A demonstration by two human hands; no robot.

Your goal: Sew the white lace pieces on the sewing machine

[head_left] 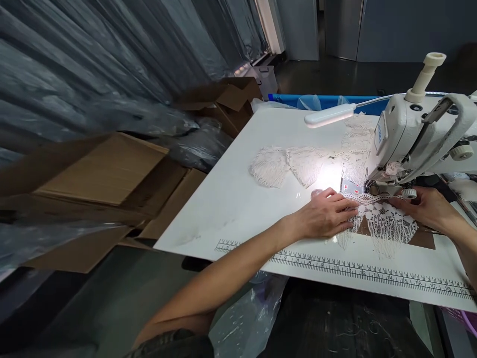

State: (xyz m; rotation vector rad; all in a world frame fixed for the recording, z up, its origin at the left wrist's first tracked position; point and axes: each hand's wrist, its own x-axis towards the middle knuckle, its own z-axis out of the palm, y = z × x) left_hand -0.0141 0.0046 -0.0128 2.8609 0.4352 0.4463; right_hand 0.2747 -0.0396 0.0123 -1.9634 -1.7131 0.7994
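Observation:
A strip of white lace (387, 223) lies in front of the needle of a white sewing machine (395, 134), its fringed edge hanging toward me. My left hand (328, 214) rests flat on the left end of the lace, fingers stretched out. At the right end, my right hand (425, 206) pinches the lace's upper edge between thumb and fingers, close under the machine head. More lace pieces (286, 161), joined in a chain, spread across the table behind my left hand and run back past the needle. A lamp (330, 115) lights the spot.
The white table (223, 209) has a printed ruler (335, 266) along its front edge. Open cardboard boxes (100, 174) and clear plastic stand to the left, below a plastic curtain (93, 59). A brown flat piece (423, 238) lies under the lace.

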